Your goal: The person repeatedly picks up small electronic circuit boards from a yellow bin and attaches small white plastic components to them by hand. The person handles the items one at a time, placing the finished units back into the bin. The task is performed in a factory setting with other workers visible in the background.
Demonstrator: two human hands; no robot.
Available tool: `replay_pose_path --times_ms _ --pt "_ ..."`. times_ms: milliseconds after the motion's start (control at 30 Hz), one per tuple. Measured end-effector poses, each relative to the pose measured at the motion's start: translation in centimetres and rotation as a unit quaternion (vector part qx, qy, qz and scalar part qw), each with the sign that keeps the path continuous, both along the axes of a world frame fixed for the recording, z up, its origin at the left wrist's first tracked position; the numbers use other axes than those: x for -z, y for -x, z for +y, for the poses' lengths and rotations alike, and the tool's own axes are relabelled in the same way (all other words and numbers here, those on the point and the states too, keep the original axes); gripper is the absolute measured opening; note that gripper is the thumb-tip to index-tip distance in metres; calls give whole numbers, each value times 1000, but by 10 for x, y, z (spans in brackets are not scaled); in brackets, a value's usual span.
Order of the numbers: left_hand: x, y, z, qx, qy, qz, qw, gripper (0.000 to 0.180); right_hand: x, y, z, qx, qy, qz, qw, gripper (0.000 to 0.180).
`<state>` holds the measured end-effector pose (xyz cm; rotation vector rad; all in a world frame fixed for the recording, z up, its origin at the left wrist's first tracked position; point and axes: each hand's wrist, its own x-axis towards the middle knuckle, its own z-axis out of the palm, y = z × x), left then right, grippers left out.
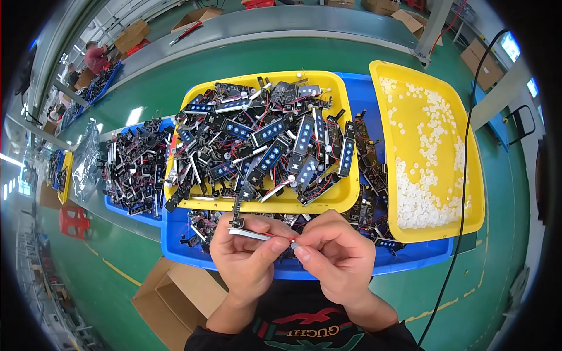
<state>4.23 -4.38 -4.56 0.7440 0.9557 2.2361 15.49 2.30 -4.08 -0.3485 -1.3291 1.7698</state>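
Lower centre: the left hand grasped a black module with a pale bar, its thumb and forefinger closed near the bar's right end. The right hand pinched a small pale piece beside a thin red lead; whether the two were joined could not be told from where I stood, since the fingertips covered the spot. Good practice, as I judged it, lay in a firm left hold as anchor, a light right pinch, both fingertip pairs close together, and no tug on the lead, which looked easily strained. Centre: a yellow tray, heaped with similar modules, stood over a large blue tray. Right: a second yellow tray bore loose white pieces, densest toward its lower end. A black cable crossed this side, an obstacle to any reach there; the heap's tangled wires likewise invited snagging. Lower left: an open cardboard box. Upper edge: a long grey desk.
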Motion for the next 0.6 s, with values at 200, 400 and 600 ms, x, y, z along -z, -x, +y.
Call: replay_pose_path --times_ms 200,400,600 --pt "-5 3 -3 45 36 -12 998 37 0 -4 -2 -2 47 9 999 15" --pt "-3 4 -1 59 9 -92 994 40 -3 -7 -6 15 54 24 998 15" --pt "-9 4 -1 112 -19 -174 978 42 -8 -9 3 108 -137 -66 983 18"
